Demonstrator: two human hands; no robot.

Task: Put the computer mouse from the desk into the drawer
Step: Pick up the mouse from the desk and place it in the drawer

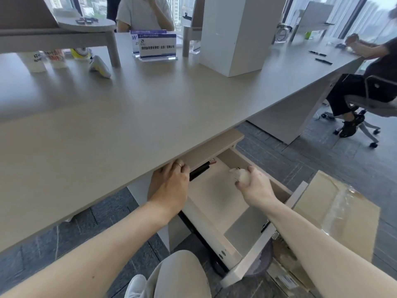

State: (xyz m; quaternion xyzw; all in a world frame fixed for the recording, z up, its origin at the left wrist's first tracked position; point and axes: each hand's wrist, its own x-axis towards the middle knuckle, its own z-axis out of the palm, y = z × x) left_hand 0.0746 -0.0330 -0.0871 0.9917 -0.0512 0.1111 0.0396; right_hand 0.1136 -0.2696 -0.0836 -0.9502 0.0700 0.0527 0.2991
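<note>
The drawer (254, 252) stands pulled out from under the desk (150, 104), with its pale bottom showing. My right hand (256, 188) hovers over the drawer's far right part and is shut on a white computer mouse (240, 175), which sticks out past my fingers to the left. My left hand (169, 186) lies palm down on the drawer's left wall, just under the desk edge, with nothing in it. A black oblong object (199, 172) lies at the back of the drawer, partly under the desk.
A cardboard box (335, 211) stands on the floor right of the drawer. On the desk are a white box (240, 35), acrylic sign holders (156, 45), a white and yellow toy (100, 66) and pens (322, 60). One person sits opposite, another (365, 87) at the right.
</note>
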